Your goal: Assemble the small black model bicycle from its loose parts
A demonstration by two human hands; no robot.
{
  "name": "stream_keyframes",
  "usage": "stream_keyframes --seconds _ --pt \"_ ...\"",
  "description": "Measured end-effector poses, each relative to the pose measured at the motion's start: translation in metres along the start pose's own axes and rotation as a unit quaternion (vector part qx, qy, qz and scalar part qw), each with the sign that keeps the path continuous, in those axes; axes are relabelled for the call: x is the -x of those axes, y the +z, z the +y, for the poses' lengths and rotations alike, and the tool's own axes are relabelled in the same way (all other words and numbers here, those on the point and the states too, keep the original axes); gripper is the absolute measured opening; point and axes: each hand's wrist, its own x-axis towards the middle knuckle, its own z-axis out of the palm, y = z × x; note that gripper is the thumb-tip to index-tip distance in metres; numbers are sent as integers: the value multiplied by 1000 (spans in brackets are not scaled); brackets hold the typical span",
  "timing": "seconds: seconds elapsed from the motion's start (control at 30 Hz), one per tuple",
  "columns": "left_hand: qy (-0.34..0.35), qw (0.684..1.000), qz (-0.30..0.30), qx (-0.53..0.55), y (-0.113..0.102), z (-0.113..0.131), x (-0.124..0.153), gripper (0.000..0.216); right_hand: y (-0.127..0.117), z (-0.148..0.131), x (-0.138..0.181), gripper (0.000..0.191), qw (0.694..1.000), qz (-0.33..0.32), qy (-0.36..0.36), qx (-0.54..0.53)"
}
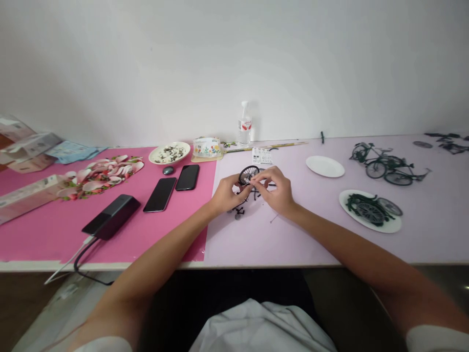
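Centre: left hand (227,193) is gripping a black spoked wheel (249,169), likely light, brittle, best rim-held; right hand (276,191) is pinching, contents unclear.

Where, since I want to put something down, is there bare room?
Right of the parts plate, below the bicycles; also the pink cover between the nearer phone and left forearm. Crowded: around left hand, right hand and wheel.

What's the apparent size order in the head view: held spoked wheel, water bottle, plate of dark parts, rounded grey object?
Largest to smallest:
1. Plate of dark parts
2. Water bottle
3. Held spoked wheel
4. Rounded grey object
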Motion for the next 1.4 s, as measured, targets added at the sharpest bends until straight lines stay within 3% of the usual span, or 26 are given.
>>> stream_keyframes --seconds 0.57,1.03,1.4 --pt "-11 998 -9 57 4 -1 1 30 -2 1 -2 12 999 24 -2 21" --pt "-16 996 -24 88 5 1 3 40 -1 1 -3 13 998 31 -48 10" --pt "-29 991 -36 129 7 0 3 41 -2 -1 -2 12 1000 18 -17 3"
